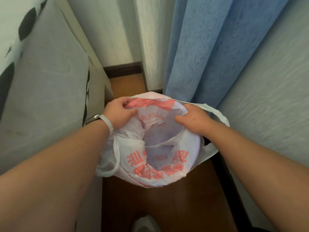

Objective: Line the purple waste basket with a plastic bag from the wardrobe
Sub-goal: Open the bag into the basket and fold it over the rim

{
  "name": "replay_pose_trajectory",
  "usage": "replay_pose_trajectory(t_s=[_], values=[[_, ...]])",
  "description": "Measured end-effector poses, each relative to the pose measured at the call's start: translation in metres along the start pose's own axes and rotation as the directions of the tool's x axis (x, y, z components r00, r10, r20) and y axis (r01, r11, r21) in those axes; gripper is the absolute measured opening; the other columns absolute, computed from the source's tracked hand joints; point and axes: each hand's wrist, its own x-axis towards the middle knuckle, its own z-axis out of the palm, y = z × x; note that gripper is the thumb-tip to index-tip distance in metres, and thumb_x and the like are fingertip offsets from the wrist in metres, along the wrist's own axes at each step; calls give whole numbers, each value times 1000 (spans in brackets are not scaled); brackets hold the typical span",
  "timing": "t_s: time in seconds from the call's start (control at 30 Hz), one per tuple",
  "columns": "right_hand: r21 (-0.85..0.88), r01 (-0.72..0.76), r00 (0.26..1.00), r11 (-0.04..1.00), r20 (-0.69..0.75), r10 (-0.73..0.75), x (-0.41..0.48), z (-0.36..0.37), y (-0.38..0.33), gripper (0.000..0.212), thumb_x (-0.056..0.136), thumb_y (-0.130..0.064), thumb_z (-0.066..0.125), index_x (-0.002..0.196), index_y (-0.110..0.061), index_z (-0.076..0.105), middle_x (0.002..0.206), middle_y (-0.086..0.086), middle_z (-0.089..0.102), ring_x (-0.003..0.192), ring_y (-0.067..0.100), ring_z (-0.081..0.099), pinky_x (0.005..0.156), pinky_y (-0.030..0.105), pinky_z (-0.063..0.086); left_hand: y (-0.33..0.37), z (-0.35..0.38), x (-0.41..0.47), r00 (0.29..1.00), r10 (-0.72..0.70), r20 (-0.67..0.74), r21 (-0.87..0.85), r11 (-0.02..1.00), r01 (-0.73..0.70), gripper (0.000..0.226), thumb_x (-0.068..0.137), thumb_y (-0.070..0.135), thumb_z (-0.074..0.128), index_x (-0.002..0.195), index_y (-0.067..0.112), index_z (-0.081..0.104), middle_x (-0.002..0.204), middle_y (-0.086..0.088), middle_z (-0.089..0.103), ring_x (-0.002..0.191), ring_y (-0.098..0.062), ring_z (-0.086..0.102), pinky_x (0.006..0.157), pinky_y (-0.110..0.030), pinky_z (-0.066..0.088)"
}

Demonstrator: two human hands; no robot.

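Gripping the far rim of the white plastic bag with red print, left hand and right hand each pinch its edge, bag spread open over the basket on the wooden floor beside the blue curtain

I'm in a bedroom at home. To the left of my hands runs a bed with a grey cover and a black-and-white patterned sheet. Just beyond my right hand hangs a blue curtain. Wooden floor lies below them, textured wallpaper and a dark skirting board ahead.
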Motion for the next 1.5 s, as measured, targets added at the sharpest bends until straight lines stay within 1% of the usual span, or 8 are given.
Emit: replay_pose_trajectory(t_s=[0.2, 0.4, 0.5, 0.6, 0.73, 0.93, 1.27, 1.5], values=[[59, -148, 988, 987, 56, 144, -5, -2, 0, 26, 82, -43, 54, 102, -30, 65, 92, -4, 68, 84, 18, 65, 83, 42, 56, -12, -8, -6, 989, -104, 107, 50, 994, 99, 32, 87, 34, 65, 117, 23, 67, 100, 3, 71, 94, -22, 67, 88, -38, 55], [-110, 148, 988, 983, 51, -144, -12, -3, -13, 58, 80, -36, 59, 131, -54, 38, 121, -14, 60, 101, 13, 61, 83, 38, 55, -1, -2, -12, 941, 327, 83, 421, 845, -331, 60, 83, 30, 69, 137, 30, 44, 135, 4, 53, 122, -20, 50, 99, -36, 45], [-239, 150, 989, 959, 48, -143, -8, -2, -13, 83, 81, -39, 60, 146, -51, 11, 137, -6, 54, 111, 20, 59, 90, 39, 52, -1, -1, -8, 905, 410, 112, 511, 758, -406, 74, 79, 33, 67, 144, 30, 34, 147, 3, 41, 136, -22, 37, 113, -45, 35], [-219, 104, 993, 970, 80, -88, 0, -3, -12, 91, 82, -40, 59, 147, -51, -2, 119, -1, 62, 91, 19, 63, 82, 39, 54, -1, -2, -5, 920, 372, 126, 458, 801, -387, 79, 79, 35, 66, 149, 30, 28, 155, 4, 31, 141, -21, 30, 116, -44, 31], [-95, 8, 993, 995, 119, 3, 8, -2, -9, 70, 86, -41, 60, 147, -39, 25, 132, -4, 54, 113, 22, 57, 90, 36, 49, 0, -2, 3, 970, 180, 166, 297, 928, -223, 63, 78, 38, 69, 135, 33, 45, 127, 4, 60, 109, -20, 59, 92, -35, 51], [-44, -38, 999, 998, 25, 39, 8, 2, 1, 22, 84, -41, 56, 104, -31, 57, 100, -5, 64, 86, 15, 60, 78, 37, 52, -6, 1, 10, 997, 13, 75, 313, 949, -36, 19, 85, 37, 64, 97, 22, 62, 94, -3, 68, 79, -21, 62, 77, -38, 56], [-220, 99, 988, 970, -95, -122, -53, -2, -21, 58, 87, -37, 58, 140, -24, 39, 140, 5, 48, 125, 28, 48, 99, 37, 41, 23, 6, -60, 915, 345, 209, 603, 691, -398, 63, 80, 49, 58, 136, 21, 48, 138, -4, 50, 124, -28, 49, 103, -45, 44], [-342, 304, 946, 889, -3, -324, -128, 22, 4, 60, 88, -55, 49, 141, -27, 44, 158, 1, 25, 147, 24, 16, 118, 52, 22, 41, 3, -144, 738, 62, 672, 625, 486, -611, 60, 87, 75, 41, 122, 29, 54, 106, 1, 61, 90, -18, 52, 83, -37, 45]])
